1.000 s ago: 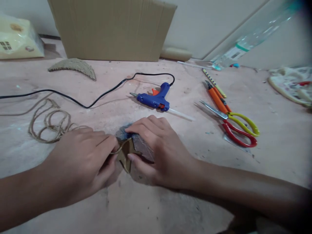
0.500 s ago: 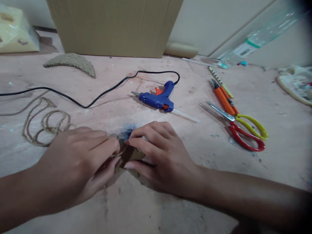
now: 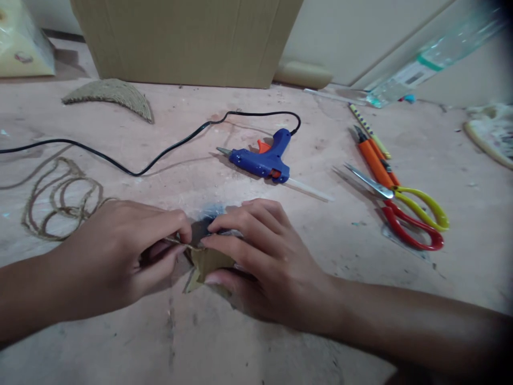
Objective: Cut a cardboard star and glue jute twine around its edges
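My left hand (image 3: 124,251) pinches a thin brown twine (image 3: 174,240) between thumb and fingertips. The twine runs to the edge of a small brown cardboard piece (image 3: 210,262), which my right hand (image 3: 256,251) grips with its thumb in front and fingers behind. My right fingers cover much of the piece. Loose loops of the same twine (image 3: 60,195) lie left of my left hand. Behind my hands, a blue glue gun (image 3: 260,160) rests on its side with a clear glue stick in its back end.
Scissors (image 3: 385,192) and an orange cutter (image 3: 372,160) lie at the right, near a striped pencil (image 3: 366,128). A twine-covered crescent (image 3: 108,96), cardboard box (image 3: 184,43), plastic bottle (image 3: 425,64) and black cord (image 3: 136,174) are farther back.
My left hand has shifted a little left and opened up the gap to the right hand, so more of the cardboard piece and twine shows. The view has shifted slightly.
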The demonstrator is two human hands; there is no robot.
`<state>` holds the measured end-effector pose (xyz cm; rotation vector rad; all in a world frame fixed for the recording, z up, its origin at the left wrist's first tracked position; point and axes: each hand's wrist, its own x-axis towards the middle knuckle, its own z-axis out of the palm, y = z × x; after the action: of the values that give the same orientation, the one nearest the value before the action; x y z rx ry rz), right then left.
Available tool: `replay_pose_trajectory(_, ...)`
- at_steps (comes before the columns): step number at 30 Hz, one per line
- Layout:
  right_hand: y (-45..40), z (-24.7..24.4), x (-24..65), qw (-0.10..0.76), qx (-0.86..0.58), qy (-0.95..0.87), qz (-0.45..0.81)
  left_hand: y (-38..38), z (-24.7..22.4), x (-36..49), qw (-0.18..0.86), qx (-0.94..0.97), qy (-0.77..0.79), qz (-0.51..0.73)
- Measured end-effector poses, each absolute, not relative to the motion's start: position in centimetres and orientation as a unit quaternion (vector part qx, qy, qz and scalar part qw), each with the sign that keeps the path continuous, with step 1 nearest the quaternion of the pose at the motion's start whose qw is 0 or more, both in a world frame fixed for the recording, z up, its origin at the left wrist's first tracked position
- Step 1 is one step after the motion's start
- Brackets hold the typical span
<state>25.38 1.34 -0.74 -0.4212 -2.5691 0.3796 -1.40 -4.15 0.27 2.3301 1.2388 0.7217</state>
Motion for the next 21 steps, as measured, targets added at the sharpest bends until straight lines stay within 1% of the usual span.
replay_pose_trajectory(3, 1.31, -0.79, 25.43, 0.253, -0.145, -0.946, 0.141, -3.95, 0.26, -1.6, 0.216, 0.83, 0.443, 0.26)
replay_pose_trajectory(21, 1.09, -0.23, 25.22, 0.233, -0.141, -0.954, 0.125, -3.48, 0.36, -2.0, 0.211, 0.847, 0.429, 0.234)
